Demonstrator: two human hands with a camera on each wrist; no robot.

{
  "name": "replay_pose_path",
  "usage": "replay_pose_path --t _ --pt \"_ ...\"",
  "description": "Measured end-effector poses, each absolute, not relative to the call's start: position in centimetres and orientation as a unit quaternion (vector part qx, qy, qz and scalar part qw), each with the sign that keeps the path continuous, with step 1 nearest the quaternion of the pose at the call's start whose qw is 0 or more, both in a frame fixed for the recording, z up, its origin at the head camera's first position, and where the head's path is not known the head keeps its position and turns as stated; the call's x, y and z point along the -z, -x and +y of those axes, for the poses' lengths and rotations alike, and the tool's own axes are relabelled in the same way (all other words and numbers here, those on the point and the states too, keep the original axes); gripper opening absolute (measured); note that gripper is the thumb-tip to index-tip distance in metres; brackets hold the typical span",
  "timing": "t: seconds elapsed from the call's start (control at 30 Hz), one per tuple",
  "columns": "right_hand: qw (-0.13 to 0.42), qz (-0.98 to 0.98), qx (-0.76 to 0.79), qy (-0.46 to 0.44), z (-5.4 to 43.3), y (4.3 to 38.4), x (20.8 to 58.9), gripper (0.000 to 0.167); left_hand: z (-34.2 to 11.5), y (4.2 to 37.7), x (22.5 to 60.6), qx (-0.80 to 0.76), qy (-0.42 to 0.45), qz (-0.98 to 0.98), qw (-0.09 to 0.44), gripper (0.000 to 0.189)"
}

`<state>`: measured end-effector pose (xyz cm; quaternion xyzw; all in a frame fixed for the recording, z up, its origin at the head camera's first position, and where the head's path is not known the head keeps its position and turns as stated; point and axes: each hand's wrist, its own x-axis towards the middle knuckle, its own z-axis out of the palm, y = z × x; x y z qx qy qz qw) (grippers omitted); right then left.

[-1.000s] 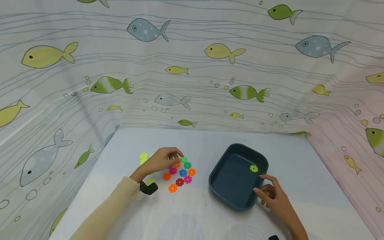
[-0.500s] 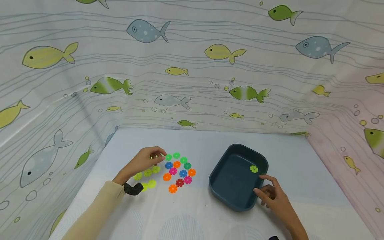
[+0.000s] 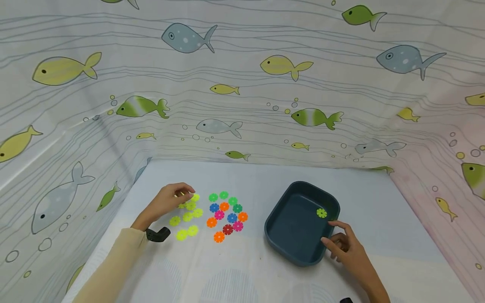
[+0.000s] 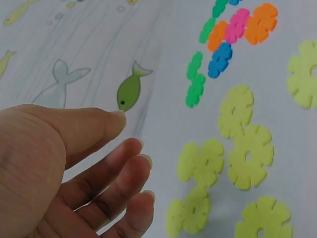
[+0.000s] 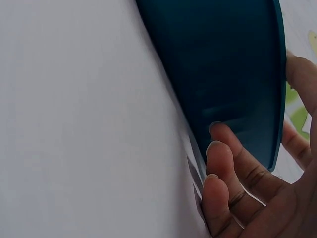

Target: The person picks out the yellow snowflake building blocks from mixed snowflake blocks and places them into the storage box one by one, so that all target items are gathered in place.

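My left hand (image 3: 168, 200) hovers over the far end of a group of yellow flower-shaped discs (image 3: 187, 216), partly covering some. In the left wrist view its thumb and loosely bent fingers are apart with nothing between them, and yellow discs (image 4: 250, 156) lie beside the fingertips. My right hand (image 3: 350, 252) holds the near right side of a dark blue tray (image 3: 270, 229), thumb and forefinger at the rim. In the right wrist view the other fingers (image 5: 255, 173) rest against the tray's outer wall (image 5: 223, 64). One yellow-green disc (image 3: 321, 213) lies inside the tray.
Between the left hand and the tray lie green (image 3: 224, 195), orange (image 3: 219, 237), blue (image 3: 232, 218), pink (image 3: 238, 226) and red (image 3: 227, 229) flower discs on the white table (image 3: 261, 277). A fish-patterned cloth (image 3: 265, 101) stands around the back and sides.
My left hand has moved left, from above the green discs to the yellow ones, uncovering the coloured group. My right hand and the tray have stayed in place.
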<state>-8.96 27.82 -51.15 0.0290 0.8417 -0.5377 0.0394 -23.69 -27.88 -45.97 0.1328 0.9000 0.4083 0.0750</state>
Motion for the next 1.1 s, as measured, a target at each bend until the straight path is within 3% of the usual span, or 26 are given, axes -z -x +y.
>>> replay_pose_path --t 0.63,1.1 --pt "0.041 0.848 0.527 -0.038 27.7 9.0 51.1 0.063 -31.6 25.8 48.5 -0.419 -0.038 0.903 0.087 0.032" --pt "0.038 0.851 0.523 -0.033 27.9 9.0 51.3 0.064 -31.2 26.6 49.5 -0.358 -0.015 0.931 0.074 0.040"
